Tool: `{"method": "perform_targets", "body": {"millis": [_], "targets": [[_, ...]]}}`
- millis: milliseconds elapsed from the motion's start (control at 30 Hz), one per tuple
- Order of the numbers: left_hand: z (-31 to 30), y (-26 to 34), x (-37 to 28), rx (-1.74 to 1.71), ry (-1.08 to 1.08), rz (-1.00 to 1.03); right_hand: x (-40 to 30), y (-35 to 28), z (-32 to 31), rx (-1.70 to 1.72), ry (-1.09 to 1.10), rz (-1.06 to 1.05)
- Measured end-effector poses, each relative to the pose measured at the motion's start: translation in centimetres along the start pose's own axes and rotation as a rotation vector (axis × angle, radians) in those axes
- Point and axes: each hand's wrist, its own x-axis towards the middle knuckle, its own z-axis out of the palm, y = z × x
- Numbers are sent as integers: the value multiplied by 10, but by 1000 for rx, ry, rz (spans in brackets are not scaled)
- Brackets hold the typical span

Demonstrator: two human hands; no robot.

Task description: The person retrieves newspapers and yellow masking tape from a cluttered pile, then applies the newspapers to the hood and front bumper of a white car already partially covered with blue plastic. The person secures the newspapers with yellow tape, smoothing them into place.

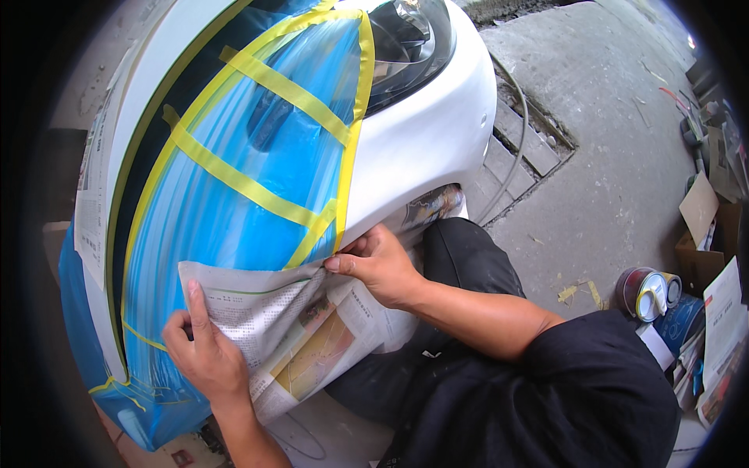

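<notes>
My left hand [208,345] grips the left edge of a newspaper sheet [246,304], its index finger stretched along the paper's upper corner. At the sheet's other end, my right hand [377,266] pinches the edge against the car's lower body edge, thumb on the near side. Behind the sheet, blue-tinted masking film [281,193] covers a front panel, bordered and crossed by yellow masking tape [251,184]. The white bumper [421,134] curves away to the right of the film. A second newspaper part with a coloured picture [316,351] hangs below my right hand.
A headlight [409,52] sits above the bumper. A grey hose [522,117] crosses a floor channel with slabs [526,140]. On the right stand paint cans [646,292], a cardboard box [702,251] and stacked papers [720,327]. Tape scraps [567,292] lie on the concrete floor.
</notes>
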Motion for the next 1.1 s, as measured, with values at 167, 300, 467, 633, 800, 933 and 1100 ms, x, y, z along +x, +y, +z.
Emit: {"method": "perform_targets", "body": {"millis": [167, 300, 467, 633, 800, 933, 1100], "targets": [[-4, 25, 12, 298, 60, 25, -5, -7, 10, 47, 61, 7], [1, 38, 24, 211, 83, -28, -3, -5, 7, 67, 41, -4], [8, 43, 27, 199, 68, -113, -2, -7, 1, 11, 20, 14], [8, 40, 25, 255, 64, -86, -10, -12, -2, -18, 42, 41], [12, 33, 23, 256, 37, -117, -34, -23, -32, -153, 25, 153], [1, 39, 29, 229, 39, -99, -67, -37, -76, -220, 41, 171], [2, 33, 17, 101, 147, -94, -91, -66, -87, -250, 163, 158]]}}
